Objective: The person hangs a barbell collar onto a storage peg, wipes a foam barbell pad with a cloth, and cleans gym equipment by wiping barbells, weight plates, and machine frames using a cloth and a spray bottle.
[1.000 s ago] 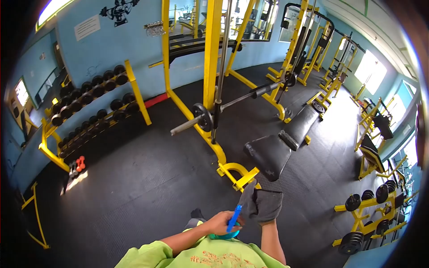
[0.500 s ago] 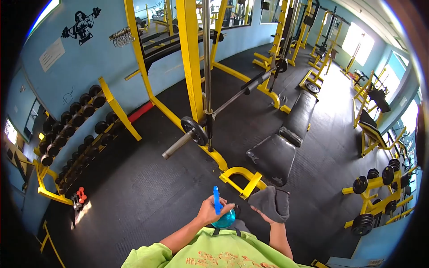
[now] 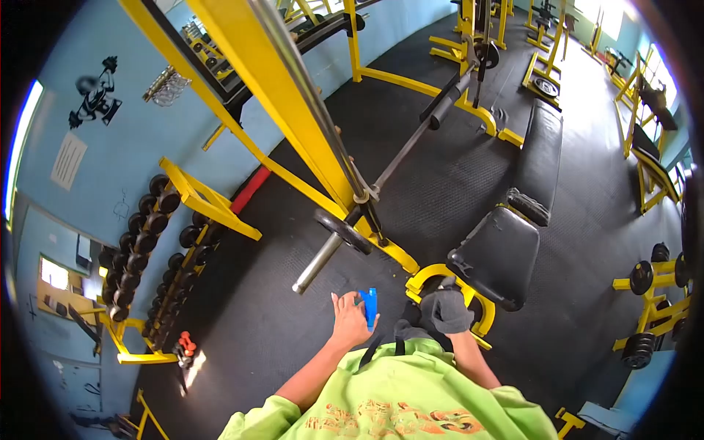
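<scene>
My left hand [image 3: 350,320] is wrapped round a spray bottle with a blue trigger head [image 3: 371,306]; the bottle's body is hidden below the hand. A dark grey cloth [image 3: 449,312] covers my right hand [image 3: 456,336], so most of its fingers are hidden; the cloth looks bunched round them. Just beyond the cloth are the yellow curved foot of the rack [image 3: 480,312] and a black padded bench [image 3: 495,257] with worn edges. Ahead of my left hand, a barbell [image 3: 319,262] rests on the rack with a black weight plate [image 3: 343,231] on its sleeve.
Yellow rack uprights [image 3: 293,110] rise in front of me. On the left stands a dumbbell rack [image 3: 198,198] with several black dumbbells, and small red dumbbells [image 3: 187,342] lie on the floor. A weight-plate stand [image 3: 653,304] is at the right. Black rubber flooring [image 3: 271,315] lies underfoot.
The view has turned and tilted downward, closer to the bar end. The grey cloth, earlier lying folded over my right hand, is now gathered round it. My left hand still holds the spray bottle.
</scene>
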A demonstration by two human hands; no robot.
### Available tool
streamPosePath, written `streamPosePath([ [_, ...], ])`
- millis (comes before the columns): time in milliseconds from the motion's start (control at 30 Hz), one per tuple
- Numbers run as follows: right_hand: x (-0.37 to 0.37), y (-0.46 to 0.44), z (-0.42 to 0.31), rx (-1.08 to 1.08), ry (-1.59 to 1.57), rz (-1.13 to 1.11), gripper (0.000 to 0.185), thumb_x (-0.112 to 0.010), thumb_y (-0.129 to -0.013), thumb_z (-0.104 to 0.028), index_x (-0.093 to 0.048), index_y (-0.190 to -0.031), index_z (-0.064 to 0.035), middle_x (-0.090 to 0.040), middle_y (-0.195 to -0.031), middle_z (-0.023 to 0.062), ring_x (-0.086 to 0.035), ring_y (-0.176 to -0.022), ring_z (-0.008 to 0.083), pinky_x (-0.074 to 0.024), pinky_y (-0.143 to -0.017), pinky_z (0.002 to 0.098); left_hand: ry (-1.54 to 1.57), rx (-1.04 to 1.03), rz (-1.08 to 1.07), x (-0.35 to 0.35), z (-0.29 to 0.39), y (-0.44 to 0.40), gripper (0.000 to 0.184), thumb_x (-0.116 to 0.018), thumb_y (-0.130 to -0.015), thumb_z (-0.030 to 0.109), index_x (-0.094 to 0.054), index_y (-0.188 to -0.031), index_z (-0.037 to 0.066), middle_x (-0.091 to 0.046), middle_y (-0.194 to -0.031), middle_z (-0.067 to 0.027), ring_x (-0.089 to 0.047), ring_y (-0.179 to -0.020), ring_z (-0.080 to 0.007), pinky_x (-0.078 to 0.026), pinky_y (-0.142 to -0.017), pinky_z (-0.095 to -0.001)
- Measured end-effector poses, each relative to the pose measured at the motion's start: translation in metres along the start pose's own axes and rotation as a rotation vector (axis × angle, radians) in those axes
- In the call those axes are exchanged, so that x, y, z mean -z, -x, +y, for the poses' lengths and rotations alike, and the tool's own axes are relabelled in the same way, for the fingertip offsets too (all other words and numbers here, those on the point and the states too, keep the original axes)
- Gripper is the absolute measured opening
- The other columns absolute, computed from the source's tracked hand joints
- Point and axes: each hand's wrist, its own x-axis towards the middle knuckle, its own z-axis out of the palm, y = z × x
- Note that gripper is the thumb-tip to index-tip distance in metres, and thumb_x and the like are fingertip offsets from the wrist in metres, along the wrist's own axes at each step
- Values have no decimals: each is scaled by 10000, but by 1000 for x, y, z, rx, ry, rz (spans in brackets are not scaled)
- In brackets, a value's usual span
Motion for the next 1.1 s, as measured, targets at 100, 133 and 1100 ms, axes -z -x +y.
streamPosePath([
  [100, -28, -40, 18, -13, 91, -55, 64, -639, -718, -169, -670, -760, -132, -616, -698, 119, -610, -638, 300, -483, -611, 411, 170, 151, -110, 4, -28, -37, 299, -703, -756, 281, -648, -847, 1, -622, -899, -210, -569, -992, -368, -415, -938, -531],
  [133, -33, -52, 20, -6, 144, -88, 77, -640, -718, -175, -671, -776, -135, -613, -694, 117, -610, -637, 298, -484, -614, 411, 395, 397, -103, 5, -35, -44, 278, -729, -742, 251, -645, -827, 1, -633, -849, -181, -600, -867, -316, -463, -845, -471],
  [1100, -20, -134, 21, -14, 403, -422, 165, -593, -770, -236, -650, -814, -88, -622, -709, 112, -634, -616, 271, -498, -552, 396, 1192, 861, -149, -74, -96, -113, 388, -737, -652, 41, -598, -1013, 54, -610, -936, -34, -592, -843, -140, -500, -761, -294],
])
